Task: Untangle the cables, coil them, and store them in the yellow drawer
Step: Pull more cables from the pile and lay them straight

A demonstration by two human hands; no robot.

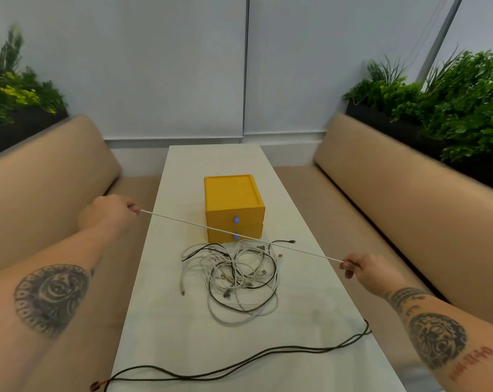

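Observation:
A white cable is stretched taut in the air between my hands, above the table. My left hand pinches one end over the table's left edge. My right hand pinches the other end at the right edge. Under the taut cable lies a tangled pile of white and black cables on the white table. Behind the pile stands the yellow drawer unit, with two shut drawers and small blue handles. A separate long black cable lies loose across the near part of the table.
Beige padded benches flank the narrow table on both sides. Black planters with green plants stand behind each bench. A white wall closes the far end.

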